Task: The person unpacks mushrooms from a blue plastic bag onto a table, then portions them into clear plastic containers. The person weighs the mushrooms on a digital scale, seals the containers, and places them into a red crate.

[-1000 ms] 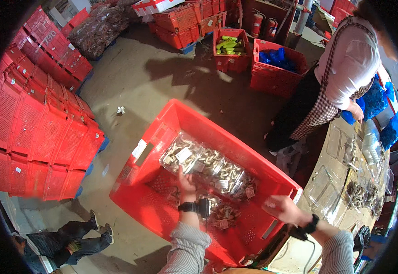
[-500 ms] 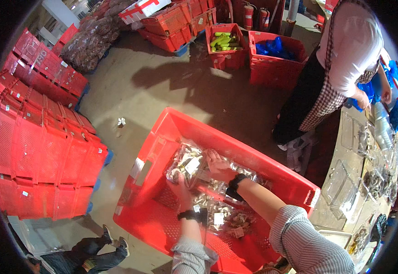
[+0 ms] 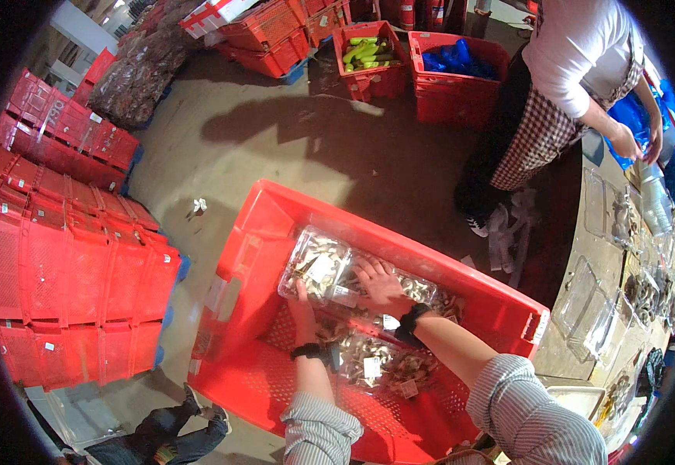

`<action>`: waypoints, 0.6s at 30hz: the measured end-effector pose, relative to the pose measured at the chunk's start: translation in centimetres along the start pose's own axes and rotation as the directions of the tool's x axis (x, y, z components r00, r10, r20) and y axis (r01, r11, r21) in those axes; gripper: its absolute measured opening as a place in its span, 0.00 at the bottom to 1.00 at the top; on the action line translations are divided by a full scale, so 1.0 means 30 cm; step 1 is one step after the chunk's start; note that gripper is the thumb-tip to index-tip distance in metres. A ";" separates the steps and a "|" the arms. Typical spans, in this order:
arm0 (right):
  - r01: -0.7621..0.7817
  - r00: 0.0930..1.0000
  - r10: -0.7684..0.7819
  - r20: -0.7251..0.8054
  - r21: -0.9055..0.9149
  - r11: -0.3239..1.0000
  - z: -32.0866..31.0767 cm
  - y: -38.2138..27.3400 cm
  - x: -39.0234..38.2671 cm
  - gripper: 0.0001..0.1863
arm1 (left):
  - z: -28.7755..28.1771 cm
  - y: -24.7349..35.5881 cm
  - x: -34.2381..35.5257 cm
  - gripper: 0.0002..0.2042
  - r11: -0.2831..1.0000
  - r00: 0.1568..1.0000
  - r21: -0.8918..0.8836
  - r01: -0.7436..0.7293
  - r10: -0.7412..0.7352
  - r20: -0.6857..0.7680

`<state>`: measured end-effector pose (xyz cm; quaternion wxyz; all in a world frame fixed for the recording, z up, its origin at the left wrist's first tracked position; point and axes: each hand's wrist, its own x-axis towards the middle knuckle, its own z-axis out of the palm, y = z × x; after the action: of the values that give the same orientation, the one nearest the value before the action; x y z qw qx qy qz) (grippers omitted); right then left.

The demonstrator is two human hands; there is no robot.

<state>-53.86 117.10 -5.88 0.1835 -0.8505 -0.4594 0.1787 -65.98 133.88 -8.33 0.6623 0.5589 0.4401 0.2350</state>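
Note:
Inside a large red plastic crate (image 3: pixel 275 209), clear plastic packs of sliced mushrooms lie in rows. My left hand (image 3: pixel 301 316) touches the near edge of the far-left mushroom pack (image 3: pixel 316 262), which has a white label; its visible fingers are stretched out. My right hand (image 3: pixel 380 285) lies with spread fingers on the neighbouring pack, just right of that one. Another labelled mushroom pack (image 3: pixel 371 366) sits nearer to me, below my right wrist. Both wrists wear black bands, and my striped sleeves are rolled up.
Stacked red crates (image 3: pixel 74 263) stand at left. Crates with green vegetables (image 3: pixel 368 53) and blue bags (image 3: pixel 461 60) are at the back. A person in a checked apron (image 3: pixel 539 147) handles blue plastic beside the right-hand table (image 3: pixel 578 267), which holds clear trays. Another person's legs (image 3: pixel 170 430) show lower left.
The left pack now sits flatter and squarer in the crate, with my left hand at its near edge. My right hand has shifted slightly right. The whole view has tilted a little.

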 end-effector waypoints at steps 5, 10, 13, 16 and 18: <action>0.283 0.912 -0.217 -0.347 0.151 0.947 0.031 -0.058 0.071 0.32 | -0.033 -0.049 0.015 0.32 0.992 0.992 -0.121 0.022 -0.007 0.123; 0.169 0.972 -0.179 -0.155 -0.078 0.983 0.114 -0.070 0.180 0.29 | -0.034 -0.034 0.044 0.32 0.989 0.993 0.139 -0.050 0.034 0.111; 0.083 0.993 -0.092 -0.070 -0.118 0.990 0.159 -0.073 0.184 0.30 | -0.007 0.023 -0.014 0.29 0.988 0.996 0.146 -0.046 0.035 0.077; 0.112 0.980 -0.129 -0.154 -0.118 0.987 0.167 -0.060 0.171 0.31 | 0.038 0.061 -0.092 0.28 0.984 0.990 0.146 -0.105 0.117 -0.078; 0.128 0.974 -0.143 -0.175 -0.096 0.987 0.161 -0.054 0.169 0.31 | 0.057 0.050 -0.112 0.28 0.906 0.970 0.361 -0.222 0.243 -0.015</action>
<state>-54.69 122.93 -9.98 0.2003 -0.8369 -0.5048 0.0681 -65.94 130.67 -5.86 0.5039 0.7108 0.4252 0.2451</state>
